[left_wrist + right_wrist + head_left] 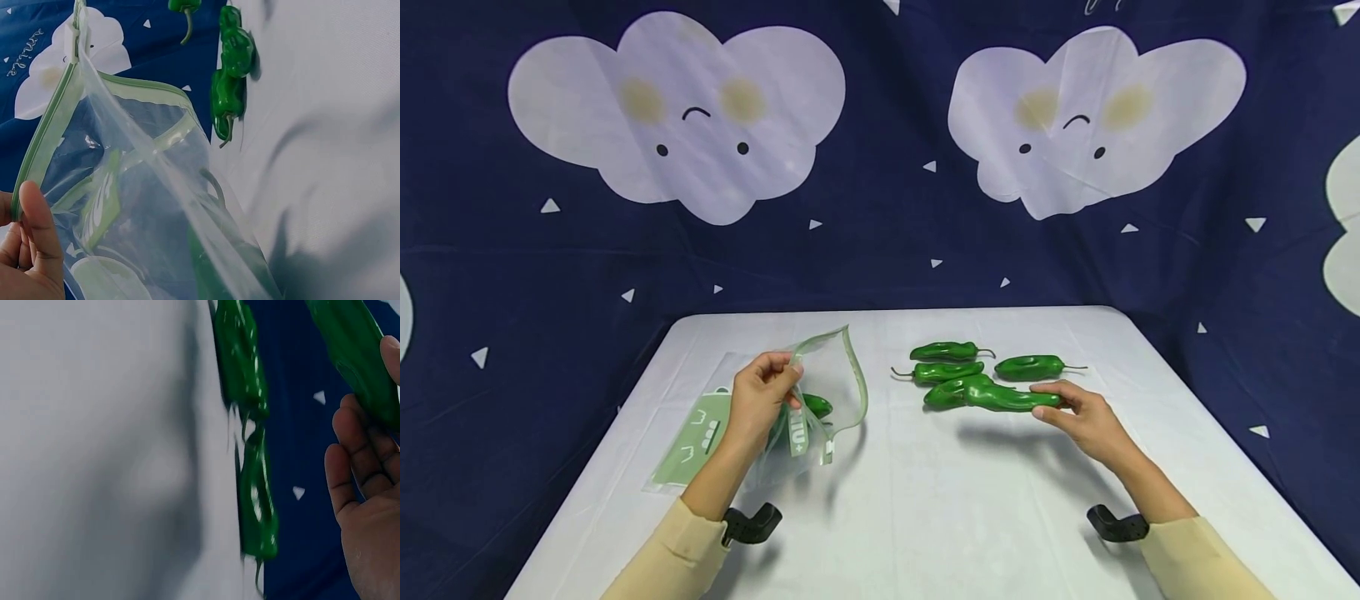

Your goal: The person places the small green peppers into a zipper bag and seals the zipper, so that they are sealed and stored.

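Observation:
My left hand [767, 392] pinches the green zip rim of a clear plastic zip bag [838, 387] between thumb and fingers. The bag's mouth gapes toward the right, and a green pepper [817, 406] shows inside through the film. On the other side, my right hand [1086, 417] grips one end of a long green pepper [1011, 398], thumb below and fingers above. This pepper is held over the table and overlaps another pepper [946, 394] in the head view. In the right wrist view the held pepper [359, 356] lies between thumb and fingers.
More green peppers lie at the back of the white table [917, 517]: one farthest back [943, 351], one in front of it [947, 372] and one to the right [1030, 367]. A flat clear bag with a green print [696, 437] lies at the left.

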{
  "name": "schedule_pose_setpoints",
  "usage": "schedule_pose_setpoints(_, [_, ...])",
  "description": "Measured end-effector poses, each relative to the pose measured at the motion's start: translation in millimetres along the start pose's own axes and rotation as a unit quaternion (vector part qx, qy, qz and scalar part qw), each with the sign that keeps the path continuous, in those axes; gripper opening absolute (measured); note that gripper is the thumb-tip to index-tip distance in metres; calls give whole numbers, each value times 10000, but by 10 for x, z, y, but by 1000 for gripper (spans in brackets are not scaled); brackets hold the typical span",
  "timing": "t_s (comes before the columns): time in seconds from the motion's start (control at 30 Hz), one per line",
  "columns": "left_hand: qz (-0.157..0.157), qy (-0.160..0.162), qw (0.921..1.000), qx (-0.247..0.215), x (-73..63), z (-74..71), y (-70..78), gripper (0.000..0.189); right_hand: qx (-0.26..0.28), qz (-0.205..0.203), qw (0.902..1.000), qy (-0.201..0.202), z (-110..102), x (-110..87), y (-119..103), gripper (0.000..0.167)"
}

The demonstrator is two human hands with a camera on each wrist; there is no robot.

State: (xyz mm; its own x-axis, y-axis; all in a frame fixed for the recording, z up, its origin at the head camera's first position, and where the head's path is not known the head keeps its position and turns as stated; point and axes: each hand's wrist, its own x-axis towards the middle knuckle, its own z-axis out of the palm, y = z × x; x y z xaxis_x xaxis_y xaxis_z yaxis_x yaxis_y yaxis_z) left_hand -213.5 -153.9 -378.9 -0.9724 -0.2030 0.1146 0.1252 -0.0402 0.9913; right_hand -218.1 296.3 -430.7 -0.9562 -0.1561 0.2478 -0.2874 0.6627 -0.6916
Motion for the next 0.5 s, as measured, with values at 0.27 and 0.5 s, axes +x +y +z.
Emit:
schedule_pose_setpoints(0.27, [22, 3, 10000, -27, 8, 0, -13, 20, 250, -390, 9989, -84, 190, 89, -210, 34])
schedule_pose_setpoints(0.5, [26, 6, 10000, -31, 6, -2, -6, 20, 509, -470, 9972, -274, 312, 146, -377, 37])
